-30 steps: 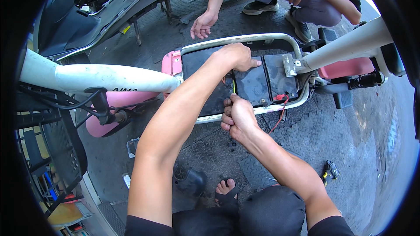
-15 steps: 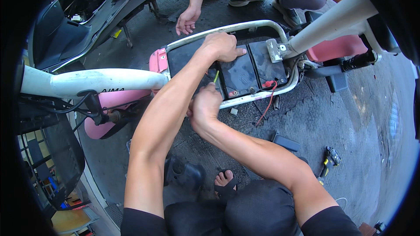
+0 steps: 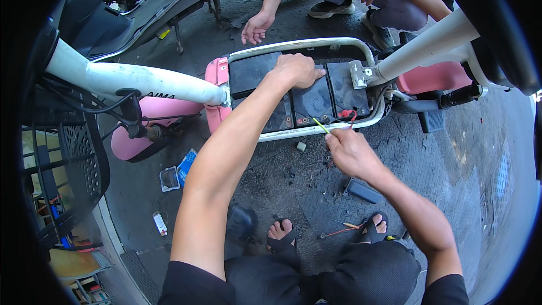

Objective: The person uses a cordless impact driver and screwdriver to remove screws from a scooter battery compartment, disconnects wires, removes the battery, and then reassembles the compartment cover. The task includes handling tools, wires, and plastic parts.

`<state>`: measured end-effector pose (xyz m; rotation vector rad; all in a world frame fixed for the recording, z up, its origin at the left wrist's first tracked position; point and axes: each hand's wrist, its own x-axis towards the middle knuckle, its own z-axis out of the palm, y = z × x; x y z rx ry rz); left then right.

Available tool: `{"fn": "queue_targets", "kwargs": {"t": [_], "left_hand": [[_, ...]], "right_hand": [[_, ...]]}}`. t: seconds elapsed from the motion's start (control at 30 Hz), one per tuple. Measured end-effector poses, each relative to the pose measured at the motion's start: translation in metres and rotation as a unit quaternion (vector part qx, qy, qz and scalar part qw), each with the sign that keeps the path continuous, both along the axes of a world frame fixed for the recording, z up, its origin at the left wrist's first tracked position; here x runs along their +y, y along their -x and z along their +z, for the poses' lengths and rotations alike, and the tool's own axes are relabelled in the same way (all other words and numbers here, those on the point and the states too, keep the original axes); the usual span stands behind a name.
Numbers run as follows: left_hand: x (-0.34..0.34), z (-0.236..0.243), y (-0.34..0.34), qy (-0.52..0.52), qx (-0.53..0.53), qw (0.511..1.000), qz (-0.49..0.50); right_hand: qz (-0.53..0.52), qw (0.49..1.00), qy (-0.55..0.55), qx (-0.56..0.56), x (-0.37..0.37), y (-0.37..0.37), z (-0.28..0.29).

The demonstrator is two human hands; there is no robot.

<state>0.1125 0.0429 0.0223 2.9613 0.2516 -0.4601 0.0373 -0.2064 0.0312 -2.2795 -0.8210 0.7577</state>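
Note:
Several black batteries (image 3: 314, 103) sit side by side in the white tubular frame (image 3: 327, 130) of a small pink and white electric bike. My left hand (image 3: 296, 72) rests on the tops of the middle batteries, its fingers curled under and the thumb stretched to the right; what they grip, if anything, is hidden. Just outside the frame's near rail, my right hand (image 3: 351, 149) is closed on a thin yellow-green rod (image 3: 320, 125). The rod's tip points at the near edge of a middle battery, by its terminals. A red wire with a red terminal cover (image 3: 346, 114) lies on the right-hand battery.
A person's open hand (image 3: 258, 27) hangs beyond the frame's far rail. On the ground lie a dark box (image 3: 363, 191), a red-wired tool (image 3: 349, 226), a blue packet (image 3: 186, 164) and a white tube (image 3: 160, 224). A dark scooter (image 3: 152, 17) stands at the far left.
My right hand has moved right with the yellow-green rod, from the left-hand batteries to beside the right-hand ones. My left hand stays on the batteries. The whole view has shifted slightly.

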Motion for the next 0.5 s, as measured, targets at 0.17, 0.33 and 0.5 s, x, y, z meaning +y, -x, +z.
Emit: {"fn": "queue_targets", "kwargs": {"t": [0.17,0.33,0.5], "left_hand": [[-0.011,-0.005,-0.004,0.027,0.010,0.999,0.025],[-0.012,-0.003,-0.006,0.037,0.029,0.998,0.052],[-0.014,0.001,-0.008,0.035,0.031,0.996,0.071]], "right_hand": [[0.143,0.953,0.249,-0.100,0.028,-0.052,0.036],[0.131,0.961,0.236,-0.069,0.044,-0.051,0.030],[-0.019,0.995,0.084,-0.042,-0.009,0.007,-0.030]]}}
